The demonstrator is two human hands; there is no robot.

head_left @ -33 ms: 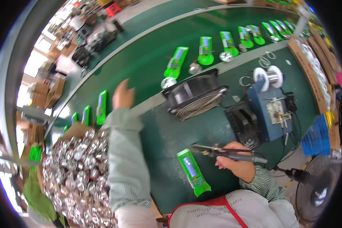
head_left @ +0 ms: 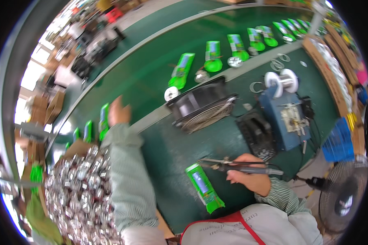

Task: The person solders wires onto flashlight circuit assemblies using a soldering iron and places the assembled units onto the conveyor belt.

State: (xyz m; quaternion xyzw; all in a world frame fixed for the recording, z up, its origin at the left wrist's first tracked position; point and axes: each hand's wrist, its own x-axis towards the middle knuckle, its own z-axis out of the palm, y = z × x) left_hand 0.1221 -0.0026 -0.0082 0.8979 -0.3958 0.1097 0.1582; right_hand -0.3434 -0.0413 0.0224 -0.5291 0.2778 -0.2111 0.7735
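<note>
L hand (head_left: 120, 112) nearer grn pc (head_left: 104, 122), blk fan (head_left: 198, 99) R.

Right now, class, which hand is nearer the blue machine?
The right hand, in front and slightly left of the blue machine; the left hand is much farther left, over the green belt.

Left grip (head_left: 120, 112) — blurred, edges unclear

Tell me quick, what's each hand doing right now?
Left hand: open, though blurred; nothing shows in it, beside a green casing.
Right hand: closed, holding a soldering iron.
</note>
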